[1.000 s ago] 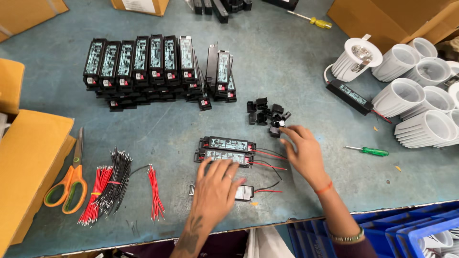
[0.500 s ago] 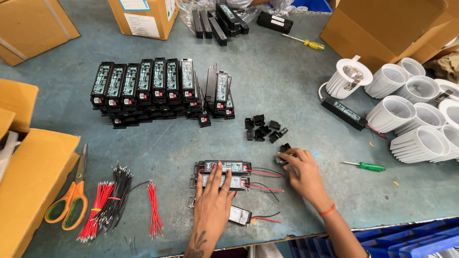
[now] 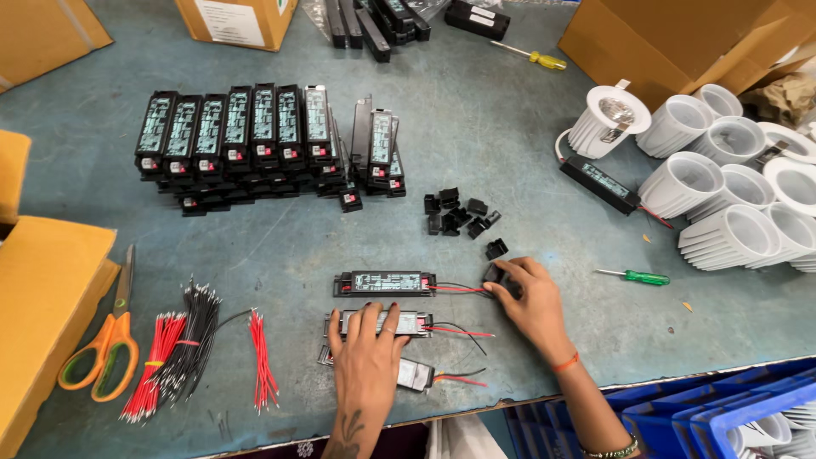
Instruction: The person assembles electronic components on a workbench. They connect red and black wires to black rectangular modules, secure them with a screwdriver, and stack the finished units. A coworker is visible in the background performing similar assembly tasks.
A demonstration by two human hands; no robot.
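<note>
My left hand (image 3: 366, 359) lies flat, fingers spread, on a black driver box (image 3: 416, 323) with red and black wires. A second driver box (image 3: 384, 282) lies just beyond it, and a third (image 3: 418, 374) sticks out from under my palm. My right hand (image 3: 531, 299) is closed around a small black plastic clip (image 3: 492, 274) at the wire end of the far driver. More black clips (image 3: 459, 216) lie in a loose pile beyond, with one clip (image 3: 496, 248) apart from them.
Stacked black drivers (image 3: 255, 136) fill the left middle. White lamp housings (image 3: 722, 195) crowd the right, with a green screwdriver (image 3: 636, 276) near them. Orange scissors (image 3: 109, 340) and red and black wire bundles (image 3: 183, 348) lie left. Cardboard boxes (image 3: 51, 289) and blue crates (image 3: 722, 408) border the table.
My view has shifted, so everything sits lower in the frame. My right hand moved from the clip pile down to the wire end of the far driver, closed on a clip. My left hand stays put.
</note>
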